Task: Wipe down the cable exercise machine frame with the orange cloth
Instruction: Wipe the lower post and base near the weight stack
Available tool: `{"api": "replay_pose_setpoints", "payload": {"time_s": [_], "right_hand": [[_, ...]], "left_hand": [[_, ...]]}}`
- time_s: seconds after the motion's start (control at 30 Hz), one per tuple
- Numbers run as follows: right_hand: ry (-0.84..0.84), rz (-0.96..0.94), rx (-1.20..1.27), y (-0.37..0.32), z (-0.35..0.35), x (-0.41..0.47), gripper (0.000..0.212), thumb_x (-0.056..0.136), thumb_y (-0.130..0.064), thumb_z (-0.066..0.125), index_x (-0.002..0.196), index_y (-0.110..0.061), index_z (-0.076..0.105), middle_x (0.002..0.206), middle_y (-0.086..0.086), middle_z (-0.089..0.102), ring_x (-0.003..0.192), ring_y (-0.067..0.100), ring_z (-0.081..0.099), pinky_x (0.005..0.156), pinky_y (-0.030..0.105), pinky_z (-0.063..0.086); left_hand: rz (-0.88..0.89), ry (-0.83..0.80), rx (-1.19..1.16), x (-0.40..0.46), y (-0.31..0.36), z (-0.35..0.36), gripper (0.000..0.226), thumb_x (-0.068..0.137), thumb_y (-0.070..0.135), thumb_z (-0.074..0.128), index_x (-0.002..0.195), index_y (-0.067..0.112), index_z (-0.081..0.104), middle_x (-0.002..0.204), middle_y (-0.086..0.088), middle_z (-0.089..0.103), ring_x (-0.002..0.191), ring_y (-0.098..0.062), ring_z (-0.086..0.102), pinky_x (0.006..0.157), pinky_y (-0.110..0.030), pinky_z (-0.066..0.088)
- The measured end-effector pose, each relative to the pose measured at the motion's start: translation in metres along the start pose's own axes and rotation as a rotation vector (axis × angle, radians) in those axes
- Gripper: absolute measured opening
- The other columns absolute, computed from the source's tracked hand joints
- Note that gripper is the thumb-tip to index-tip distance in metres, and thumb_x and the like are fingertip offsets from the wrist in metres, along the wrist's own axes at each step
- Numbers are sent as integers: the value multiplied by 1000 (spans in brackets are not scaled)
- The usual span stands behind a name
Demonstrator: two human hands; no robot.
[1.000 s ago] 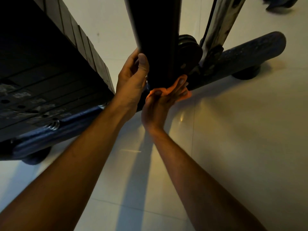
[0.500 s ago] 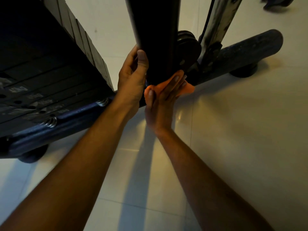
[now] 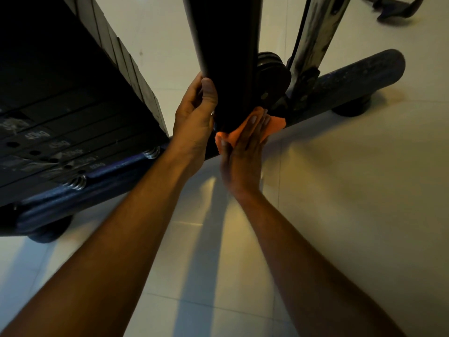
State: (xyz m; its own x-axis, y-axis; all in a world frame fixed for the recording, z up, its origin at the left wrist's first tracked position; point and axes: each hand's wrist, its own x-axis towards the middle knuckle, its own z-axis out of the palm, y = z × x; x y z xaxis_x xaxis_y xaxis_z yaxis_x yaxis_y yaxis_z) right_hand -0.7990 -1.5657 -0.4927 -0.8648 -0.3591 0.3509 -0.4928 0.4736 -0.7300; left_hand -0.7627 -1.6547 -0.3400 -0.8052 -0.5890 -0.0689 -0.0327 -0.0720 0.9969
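Flat right hand (image 3: 243, 154) presses soft orange cloth (image 3: 273, 123) against smooth dark post (image 3: 226, 57).

You are looking down at the orange cloth (image 3: 254, 131), which is lying crumpled and pressed flat against the foot of the machine's dark upright post (image 3: 226, 57), just where it is meeting the dark blue base bar (image 3: 359, 74) that is running low across the floor.

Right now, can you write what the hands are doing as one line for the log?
step: wiping post base | left hand: grips dark post | right hand: flat, presses orange cloth against post bottom | floor bar: not touched
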Motion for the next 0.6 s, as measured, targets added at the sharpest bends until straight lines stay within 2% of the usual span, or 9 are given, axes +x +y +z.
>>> {"api": "replay_pose_setpoints", "payload": {"time_s": [0.07,0.17,0.27,0.37,0.43,0.5,0.53,0.6], "right_hand": [[-26,43,47,2,-6,4,93,111,-57,41,170,-8,-12,181,18,-9,168,34,-9,131,67,17],[59,186,241,-36,2,4,92,111,-64,23,169,-2,-10,179,16,-17,167,35,-13,134,63,9],[82,270,359,-65,8,0,97,109,-70,22,169,-4,-18,177,10,-28,167,33,-17,134,63,15],[18,181,323,-46,0,-4,97,105,-79,18,168,-18,-24,180,8,-23,168,34,-11,128,64,33],[-5,166,382,-45,-11,-2,90,103,-82,19,166,-36,-26,181,2,-20,168,36,2,121,57,47],[25,99,386,-55,-16,4,87,105,-77,29,165,-37,-20,181,2,-18,168,40,7,114,45,52],[39,45,336,-58,-14,7,89,108,-68,38,167,-32,-18,180,4,-19,167,42,6,113,46,53],[25,-19,195,-47,-9,7,98,109,-50,52,167,-28,-24,177,3,-28,167,43,-2,112,59,55]], "left_hand": [[-3,-9,19,0,0,-2,47,116,41,40,156,19,52,148,7,65,140,-8,57,116,-37,51],[6,-24,48,0,1,-4,54,111,51,45,155,20,52,147,6,65,139,-8,58,117,-41,51],[25,-23,30,0,-1,-4,73,97,59,49,156,17,50,151,2,62,141,-11,58,112,-33,54],[13,-8,36,3,-4,-4,63,104,57,50,158,24,50,150,10,62,141,-8,57,112,-31,53],[-10,-16,37,6,-5,-9,52,111,48,48,158,24,50,150,10,63,141,-8,57,116,-39,51],[-20,-34,51,8,-4,-14,51,112,47,48,157,24,50,149,10,64,140,-6,57,118,-42,49],[-21,-43,66,9,-3,-16,51,112,48,48,157,23,51,149,11,64,139,-4,58,117,-38,49],[-18,-55,82,7,1,-16,51,112,46,45,157,21,50,149,11,64,137,-1,58,108,-24,54]]}}
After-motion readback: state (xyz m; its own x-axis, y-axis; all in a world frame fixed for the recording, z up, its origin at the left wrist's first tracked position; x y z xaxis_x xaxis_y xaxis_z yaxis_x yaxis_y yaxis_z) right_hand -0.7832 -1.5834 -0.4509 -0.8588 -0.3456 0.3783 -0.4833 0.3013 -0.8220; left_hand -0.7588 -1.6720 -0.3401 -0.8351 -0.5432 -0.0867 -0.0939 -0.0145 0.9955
